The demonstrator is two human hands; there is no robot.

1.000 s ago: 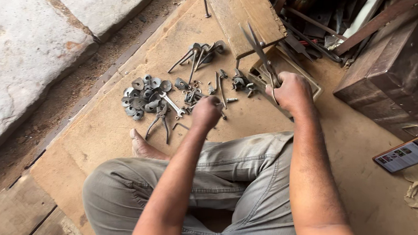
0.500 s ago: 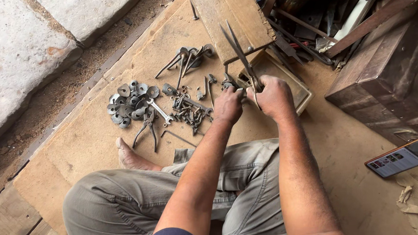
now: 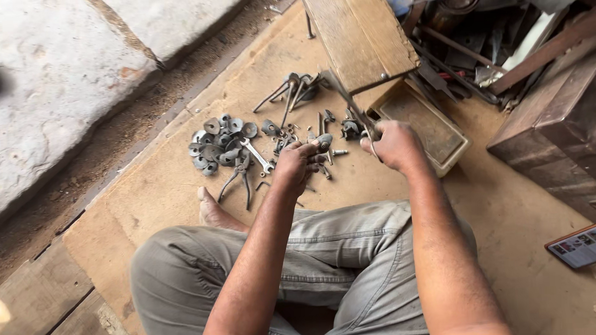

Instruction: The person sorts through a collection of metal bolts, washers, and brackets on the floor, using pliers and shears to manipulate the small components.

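Metal shears [image 3: 351, 108] stand gripped in the clenched right hand [image 3: 395, 145] above the board, while the left hand [image 3: 298, 164] pinches a small bolt [image 3: 323, 143] beside them. Washers [image 3: 218, 143], a spanner [image 3: 257, 156] and pliers [image 3: 239, 178] lie unsorted, suggesting much remains.

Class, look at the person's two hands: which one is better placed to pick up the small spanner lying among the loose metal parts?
Probably the left hand: it hovers beside the spanner, holding only a small metal piece, while the right hand grips long metal shears farther away.
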